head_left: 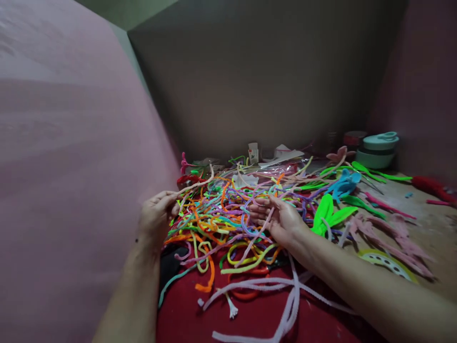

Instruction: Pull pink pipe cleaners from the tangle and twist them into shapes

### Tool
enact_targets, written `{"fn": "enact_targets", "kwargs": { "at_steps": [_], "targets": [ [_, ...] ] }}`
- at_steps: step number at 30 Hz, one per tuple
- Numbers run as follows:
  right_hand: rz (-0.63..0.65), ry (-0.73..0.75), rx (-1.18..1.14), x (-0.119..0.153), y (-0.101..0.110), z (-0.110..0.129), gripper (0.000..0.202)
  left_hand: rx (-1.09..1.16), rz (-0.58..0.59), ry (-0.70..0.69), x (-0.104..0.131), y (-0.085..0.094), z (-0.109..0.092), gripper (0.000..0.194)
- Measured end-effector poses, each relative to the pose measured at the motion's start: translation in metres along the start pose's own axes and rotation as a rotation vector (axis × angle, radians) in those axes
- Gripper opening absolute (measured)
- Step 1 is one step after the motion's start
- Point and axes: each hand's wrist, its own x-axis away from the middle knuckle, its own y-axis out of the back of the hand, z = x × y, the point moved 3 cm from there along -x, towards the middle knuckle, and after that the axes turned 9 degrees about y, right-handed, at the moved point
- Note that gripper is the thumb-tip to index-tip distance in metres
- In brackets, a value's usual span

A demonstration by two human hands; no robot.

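Note:
My left hand (pixel 157 212) is closed, pinching a pale pink pipe cleaner (pixel 200 183) that bends upward at its far end. My right hand (pixel 282 220) is palm up with its fingers loosely stretched. A pink pipe cleaner (pixel 254 242) runs across that palm under the thumb and hangs down toward the front. Beneath and between both hands spreads a tangled heap of pipe cleaners (pixel 214 221) in orange, yellow, purple, blue and green. Several pale lilac pipe cleaners (pixel 257 284) lie in front on a dark red surface (pixel 185 314).
To the right are a bright green leaf shape (pixel 328 216), a blue fuzzy flower (pixel 344 185), pink fuzzy pieces (pixel 400 238) and a yellow-rimmed disc with holes (pixel 387 264). A mint lidded container (pixel 377 151) stands at the back. A pink wall (pixel 71 166) rises close on the left.

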Motion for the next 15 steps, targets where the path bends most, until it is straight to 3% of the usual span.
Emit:
{"fn": "enact_targets", "kwargs": {
  "at_steps": [2,4,6,8,10,13,15],
  "targets": [
    [-0.002,-0.001,-0.005,0.0,0.001,-0.002,0.033,-0.194,-0.066,0.051,-0.006,0.002,0.01,0.017],
    [-0.002,-0.006,-0.012,-0.001,0.001,-0.003,0.032,-0.527,-0.179,0.049,-0.008,0.003,0.014,0.017],
    [-0.002,-0.012,-0.016,-0.001,0.001,-0.004,0.03,-0.831,-0.293,-0.098,-0.008,-0.003,0.01,0.021],
    [-0.007,-0.015,-0.017,-0.002,0.002,-0.005,0.029,-0.943,-0.294,-0.31,-0.006,-0.018,0.004,0.028],
    [-0.012,-0.02,-0.018,-0.002,0.002,-0.005,0.028,-0.915,-0.113,-0.436,-0.006,-0.038,0.002,0.029],
    [-0.007,-0.021,-0.019,-0.001,0.002,-0.005,0.028,-0.917,0.301,-0.438,-0.005,-0.071,0.005,0.027],
    [0.011,-0.008,-0.021,0.0,0.001,-0.004,0.029,-0.964,0.506,-0.439,0.001,-0.087,0.008,0.02]
  ]
}}
